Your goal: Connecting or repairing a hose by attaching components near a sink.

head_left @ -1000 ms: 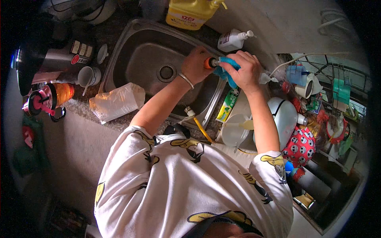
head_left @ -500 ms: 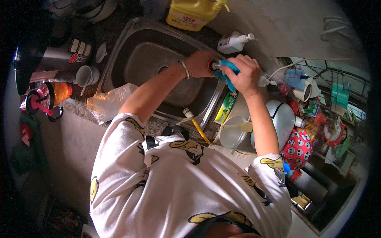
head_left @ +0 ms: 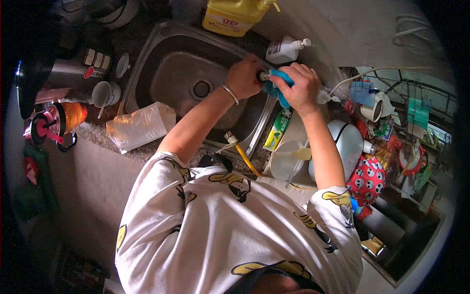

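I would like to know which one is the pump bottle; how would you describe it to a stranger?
Start at the metal sink and go to its far right corner. Just beyond the right hand is the pump bottle. It is white, unlike the larger yellow jug to its left.

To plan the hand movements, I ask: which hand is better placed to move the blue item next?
Probably the right hand: it grips the blue item, while the left hand is occupied with a mostly hidden, dark-ended object.
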A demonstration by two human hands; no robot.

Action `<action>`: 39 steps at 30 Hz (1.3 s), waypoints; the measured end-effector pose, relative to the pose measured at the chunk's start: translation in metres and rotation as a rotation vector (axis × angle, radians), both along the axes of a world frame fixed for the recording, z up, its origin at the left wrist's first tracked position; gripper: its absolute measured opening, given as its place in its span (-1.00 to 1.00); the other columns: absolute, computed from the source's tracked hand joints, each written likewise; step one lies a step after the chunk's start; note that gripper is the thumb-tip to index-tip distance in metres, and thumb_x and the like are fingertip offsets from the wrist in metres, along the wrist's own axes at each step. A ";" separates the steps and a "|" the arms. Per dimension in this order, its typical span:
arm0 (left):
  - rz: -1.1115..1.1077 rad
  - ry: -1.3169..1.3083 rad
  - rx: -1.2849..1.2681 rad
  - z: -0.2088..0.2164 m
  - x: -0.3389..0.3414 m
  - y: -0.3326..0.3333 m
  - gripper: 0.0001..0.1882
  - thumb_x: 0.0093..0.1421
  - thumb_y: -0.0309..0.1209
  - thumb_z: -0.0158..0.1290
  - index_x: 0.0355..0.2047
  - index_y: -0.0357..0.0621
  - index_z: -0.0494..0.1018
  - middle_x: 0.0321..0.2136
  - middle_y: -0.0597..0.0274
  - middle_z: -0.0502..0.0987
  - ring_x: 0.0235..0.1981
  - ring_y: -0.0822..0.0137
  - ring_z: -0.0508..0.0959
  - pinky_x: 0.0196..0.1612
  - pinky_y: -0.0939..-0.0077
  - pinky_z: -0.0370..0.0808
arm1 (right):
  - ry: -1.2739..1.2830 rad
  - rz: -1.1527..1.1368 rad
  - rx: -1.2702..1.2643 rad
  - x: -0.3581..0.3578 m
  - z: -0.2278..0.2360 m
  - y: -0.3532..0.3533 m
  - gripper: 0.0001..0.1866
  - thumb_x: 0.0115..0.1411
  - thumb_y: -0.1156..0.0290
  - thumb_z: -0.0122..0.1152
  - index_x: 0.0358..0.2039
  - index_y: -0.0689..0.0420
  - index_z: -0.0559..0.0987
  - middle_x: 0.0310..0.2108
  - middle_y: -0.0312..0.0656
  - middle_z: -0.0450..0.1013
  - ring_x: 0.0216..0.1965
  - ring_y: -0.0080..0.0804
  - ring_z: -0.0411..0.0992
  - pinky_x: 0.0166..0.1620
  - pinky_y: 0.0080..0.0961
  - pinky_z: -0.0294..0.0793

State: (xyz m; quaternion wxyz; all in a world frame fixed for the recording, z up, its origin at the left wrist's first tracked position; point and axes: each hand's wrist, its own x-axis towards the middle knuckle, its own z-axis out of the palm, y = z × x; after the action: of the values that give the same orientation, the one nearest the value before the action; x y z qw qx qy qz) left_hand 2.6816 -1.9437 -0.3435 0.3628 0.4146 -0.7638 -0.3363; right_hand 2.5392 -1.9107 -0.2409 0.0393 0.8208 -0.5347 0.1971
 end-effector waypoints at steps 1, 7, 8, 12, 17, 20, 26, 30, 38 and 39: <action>0.003 -0.001 -0.004 0.002 0.003 -0.002 -0.77 -0.28 -0.34 0.17 -0.56 -0.13 0.47 -0.40 0.12 0.40 -0.39 0.05 0.47 -0.33 0.25 0.44 | -0.001 0.003 -0.004 -0.001 0.000 -0.001 -0.74 -0.16 0.13 0.28 -0.59 0.02 0.50 -0.60 -0.31 0.36 -0.51 -0.27 0.36 -0.45 -0.35 0.24; -0.169 -0.002 0.024 -0.008 0.019 -0.004 -0.64 -0.25 -0.27 0.24 -0.40 -0.11 0.47 -0.30 0.11 0.37 -0.25 0.09 0.44 -0.20 0.29 0.42 | -0.042 0.029 0.050 -0.005 0.000 0.000 -0.72 -0.16 0.11 0.27 -0.58 0.03 0.50 -0.59 -0.29 0.37 -0.50 -0.25 0.37 -0.45 -0.34 0.24; -0.182 -0.029 0.103 -0.002 0.020 -0.002 -0.63 -0.24 -0.28 0.25 -0.38 -0.11 0.47 -0.29 0.10 0.36 -0.24 0.09 0.44 -0.19 0.29 0.42 | -0.031 0.031 0.049 -0.005 0.000 0.000 -0.73 -0.16 0.11 0.27 -0.58 0.03 0.50 -0.59 -0.29 0.37 -0.50 -0.25 0.37 -0.45 -0.34 0.24; -0.208 0.011 0.135 -0.008 0.019 -0.004 -0.61 -0.25 -0.31 0.25 -0.35 -0.11 0.47 -0.28 0.08 0.35 -0.24 0.08 0.43 -0.18 0.30 0.42 | -0.017 0.027 0.045 -0.004 0.000 0.000 -0.72 -0.17 0.11 0.28 -0.58 0.04 0.50 -0.59 -0.29 0.37 -0.49 -0.26 0.37 -0.45 -0.34 0.24; -0.190 0.067 0.169 -0.007 0.017 -0.002 -0.61 -0.26 -0.34 0.26 -0.35 -0.10 0.47 -0.30 0.09 0.37 -0.24 0.07 0.43 -0.18 0.31 0.41 | -0.010 0.010 0.039 -0.003 -0.002 -0.001 -0.73 -0.17 0.12 0.28 -0.58 0.04 0.50 -0.59 -0.29 0.38 -0.49 -0.27 0.37 -0.45 -0.36 0.23; -0.190 0.085 0.177 -0.004 0.014 -0.002 -0.61 -0.28 -0.36 0.26 -0.36 -0.09 0.47 -0.28 0.10 0.37 -0.24 0.06 0.43 -0.17 0.32 0.41 | -0.028 0.031 0.022 -0.003 0.004 0.001 -0.76 -0.17 0.19 0.29 -0.57 0.06 0.50 -0.60 -0.29 0.37 -0.50 -0.27 0.36 -0.45 -0.38 0.22; -0.063 0.069 0.172 -0.021 0.006 0.008 -0.59 -0.31 -0.37 0.27 -0.36 -0.08 0.47 -0.25 0.07 0.38 -0.21 0.06 0.42 -0.14 0.32 0.39 | -0.005 0.012 0.032 -0.001 0.002 0.004 -0.75 -0.17 0.13 0.28 -0.59 0.02 0.50 -0.61 -0.31 0.36 -0.50 -0.28 0.36 -0.45 -0.36 0.22; -0.301 0.273 0.181 -0.009 0.019 -0.002 -0.55 -0.34 -0.36 0.30 -0.34 -0.08 0.48 -0.20 0.10 0.39 -0.18 0.19 0.43 -0.16 0.40 0.40 | -0.016 0.021 0.058 -0.003 0.002 0.005 -0.74 -0.17 0.13 0.28 -0.58 0.02 0.50 -0.61 -0.30 0.36 -0.51 -0.26 0.36 -0.45 -0.35 0.22; -0.747 0.092 0.399 0.010 0.010 -0.036 -0.55 -0.26 -0.32 0.26 -0.29 -0.17 0.48 -0.46 0.17 0.55 -0.41 0.39 0.48 -0.27 0.45 0.40 | -0.028 0.074 0.095 -0.005 0.004 -0.001 -0.78 -0.16 0.28 0.29 -0.54 0.12 0.51 -0.60 -0.22 0.37 -0.49 -0.22 0.37 -0.42 -0.37 0.29; -0.779 0.096 0.438 0.007 0.007 -0.039 -0.54 -0.26 -0.32 0.26 -0.28 -0.18 0.48 -0.45 0.15 0.54 -0.40 0.37 0.49 -0.27 0.44 0.41 | -0.023 0.075 0.073 -0.007 0.003 -0.002 -0.75 -0.17 0.20 0.29 -0.56 0.08 0.51 -0.59 -0.25 0.38 -0.49 -0.24 0.38 -0.42 -0.37 0.27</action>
State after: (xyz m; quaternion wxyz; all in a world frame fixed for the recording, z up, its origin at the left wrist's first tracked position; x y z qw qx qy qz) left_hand 2.6884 -1.9826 -0.3368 0.1481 0.1471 -0.7560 -0.6204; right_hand 2.5322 -1.9129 -0.2384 -0.0040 0.8389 -0.5107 0.1882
